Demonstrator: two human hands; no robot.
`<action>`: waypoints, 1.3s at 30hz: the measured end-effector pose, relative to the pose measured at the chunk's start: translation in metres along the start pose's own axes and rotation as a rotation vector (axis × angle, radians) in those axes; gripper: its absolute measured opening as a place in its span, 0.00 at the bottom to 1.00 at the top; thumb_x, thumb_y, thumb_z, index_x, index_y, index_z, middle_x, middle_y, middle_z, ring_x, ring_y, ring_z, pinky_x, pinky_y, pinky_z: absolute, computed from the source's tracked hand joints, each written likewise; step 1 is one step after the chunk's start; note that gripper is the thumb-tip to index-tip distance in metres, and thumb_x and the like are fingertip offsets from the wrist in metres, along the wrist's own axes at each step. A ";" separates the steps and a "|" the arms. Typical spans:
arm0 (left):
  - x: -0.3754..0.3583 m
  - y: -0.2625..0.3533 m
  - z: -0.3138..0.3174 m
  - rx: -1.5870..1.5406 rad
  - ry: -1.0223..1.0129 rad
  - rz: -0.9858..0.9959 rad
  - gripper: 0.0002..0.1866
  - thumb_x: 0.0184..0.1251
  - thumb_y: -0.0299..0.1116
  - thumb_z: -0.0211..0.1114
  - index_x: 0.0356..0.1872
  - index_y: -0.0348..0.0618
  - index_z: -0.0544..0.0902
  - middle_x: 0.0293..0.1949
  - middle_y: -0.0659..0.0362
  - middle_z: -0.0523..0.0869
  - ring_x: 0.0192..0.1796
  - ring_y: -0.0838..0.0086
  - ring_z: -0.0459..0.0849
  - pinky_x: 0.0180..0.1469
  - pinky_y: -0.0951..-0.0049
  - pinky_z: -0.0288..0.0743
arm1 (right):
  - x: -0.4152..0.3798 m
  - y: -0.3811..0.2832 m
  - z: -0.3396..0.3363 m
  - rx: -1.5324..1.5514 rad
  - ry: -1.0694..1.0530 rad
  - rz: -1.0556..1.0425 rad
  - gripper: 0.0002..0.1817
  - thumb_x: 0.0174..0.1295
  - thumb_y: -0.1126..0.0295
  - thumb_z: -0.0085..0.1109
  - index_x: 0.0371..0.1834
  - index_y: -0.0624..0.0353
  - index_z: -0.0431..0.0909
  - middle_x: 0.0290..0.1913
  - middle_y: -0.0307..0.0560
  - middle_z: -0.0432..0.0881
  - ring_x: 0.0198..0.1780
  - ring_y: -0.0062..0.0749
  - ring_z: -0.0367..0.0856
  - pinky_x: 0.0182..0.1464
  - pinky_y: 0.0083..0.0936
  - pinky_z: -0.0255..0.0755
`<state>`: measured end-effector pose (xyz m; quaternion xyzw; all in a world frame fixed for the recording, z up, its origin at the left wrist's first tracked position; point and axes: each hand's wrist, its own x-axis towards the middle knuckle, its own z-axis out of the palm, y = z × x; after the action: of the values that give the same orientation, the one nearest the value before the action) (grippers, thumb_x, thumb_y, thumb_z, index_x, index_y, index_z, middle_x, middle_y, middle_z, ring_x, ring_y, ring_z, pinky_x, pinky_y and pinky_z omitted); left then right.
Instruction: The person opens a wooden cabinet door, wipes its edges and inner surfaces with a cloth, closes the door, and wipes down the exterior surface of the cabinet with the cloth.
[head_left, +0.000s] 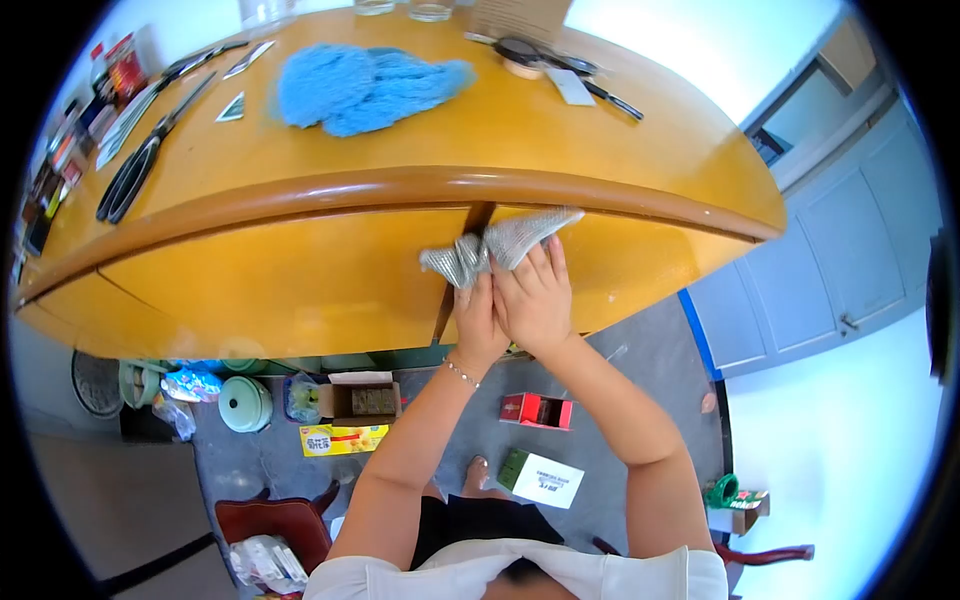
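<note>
Both hands are together at the yellow wooden drawer fronts (300, 270), just under the tabletop's rounded brown edge. A grey, mesh-textured cloth (520, 236) lies bunched against the dark gap between two drawers. My right hand (535, 300) presses on the cloth's right part, its fingers pointing up and partly hidden by the fabric. Close against it, my left hand (480, 322) holds the lower left part of the cloth, with its fingertips covered. A bracelet circles the left wrist.
On the tabletop lie a fluffy blue cloth (370, 88), black-handled scissors (135, 180), a dark brush (520, 52) and a black pen (612, 100). Bottles and packets crowd the left edge. Below stand a red box (537, 411), a white-green box (543, 479), a pot (245, 404) and a chair (275, 525).
</note>
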<state>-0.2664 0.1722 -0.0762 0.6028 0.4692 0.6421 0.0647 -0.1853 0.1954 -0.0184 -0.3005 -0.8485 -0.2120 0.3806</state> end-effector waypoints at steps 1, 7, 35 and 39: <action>-0.014 -0.008 0.001 0.041 -0.007 -0.024 0.21 0.58 0.26 0.53 0.54 0.30 0.66 0.52 0.41 0.70 0.54 0.49 0.68 0.57 0.60 0.60 | -0.018 0.001 0.010 -0.029 -0.030 -0.035 0.13 0.46 0.67 0.55 0.37 0.55 0.77 0.46 0.46 0.73 0.53 0.38 0.68 0.58 0.43 0.56; -0.008 0.011 -0.010 -0.091 0.068 -0.017 0.24 0.55 0.29 0.56 0.53 0.31 0.65 0.47 0.45 0.74 0.49 0.54 0.70 0.45 0.65 0.65 | 0.016 -0.010 -0.022 -0.206 -0.194 -0.188 0.15 0.49 0.63 0.49 0.38 0.56 0.76 0.53 0.40 0.70 0.60 0.29 0.63 0.65 0.45 0.39; -0.006 0.017 -0.012 -0.163 0.194 -0.209 0.21 0.53 0.27 0.55 0.48 0.27 0.68 0.44 0.41 0.72 0.46 0.48 0.68 0.49 0.54 0.61 | 0.043 -0.028 -0.051 -0.373 -0.418 -0.390 0.15 0.48 0.66 0.50 0.38 0.61 0.75 0.49 0.46 0.72 0.56 0.34 0.65 0.64 0.39 0.47; -0.007 0.020 -0.014 -0.134 0.194 -0.202 0.23 0.51 0.26 0.55 0.51 0.28 0.66 0.45 0.39 0.71 0.50 0.45 0.66 0.53 0.54 0.59 | 0.020 -0.014 -0.052 0.051 -0.280 -0.155 0.13 0.47 0.72 0.55 0.38 0.60 0.76 0.45 0.46 0.74 0.50 0.36 0.70 0.56 0.37 0.59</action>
<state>-0.2668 0.1490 -0.0646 0.4821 0.4876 0.7174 0.1232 -0.1777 0.1615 0.0276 -0.2508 -0.9191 -0.1749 0.2485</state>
